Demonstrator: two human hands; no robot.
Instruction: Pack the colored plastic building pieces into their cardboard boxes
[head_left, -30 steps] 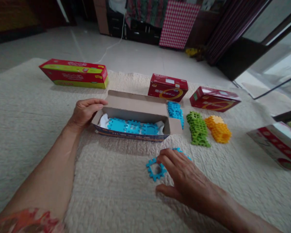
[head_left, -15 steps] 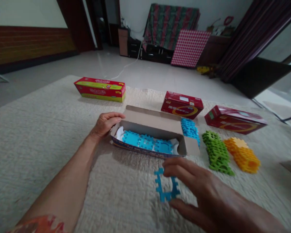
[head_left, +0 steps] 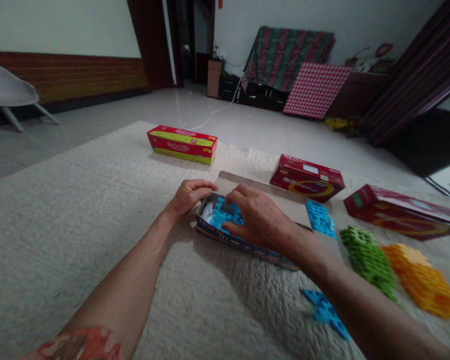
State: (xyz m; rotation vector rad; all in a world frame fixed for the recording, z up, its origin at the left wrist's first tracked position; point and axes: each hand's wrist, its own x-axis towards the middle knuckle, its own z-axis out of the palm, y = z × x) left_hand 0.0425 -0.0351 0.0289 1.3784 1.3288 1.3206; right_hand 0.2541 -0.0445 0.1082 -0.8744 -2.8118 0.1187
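An open cardboard box (head_left: 247, 244) lies on the cream quilted mat, with blue interlocking plastic tiles (head_left: 219, 216) and white wrapping inside. My left hand (head_left: 187, 196) grips the box's left end, fingers curled over its rim. My right hand (head_left: 258, 218) reaches into the box, fingers and thumb closed around a blue tile there. A loose blue tile (head_left: 324, 312) lies on the mat under my right forearm. A stack of blue tiles (head_left: 320, 218) sits at the box's right end.
A green tile stack (head_left: 367, 260) and an orange tile stack (head_left: 420, 280) lie to the right. Three closed red boxes (head_left: 182, 144) (head_left: 307, 177) (head_left: 401, 210) line the mat's far edge. A white chair (head_left: 11, 95) stands far left on the tiled floor.
My right hand lifted a blue tile off the mat and carried it left into the open box. The camera tilted up, showing more of the room. My left hand stayed on the box.
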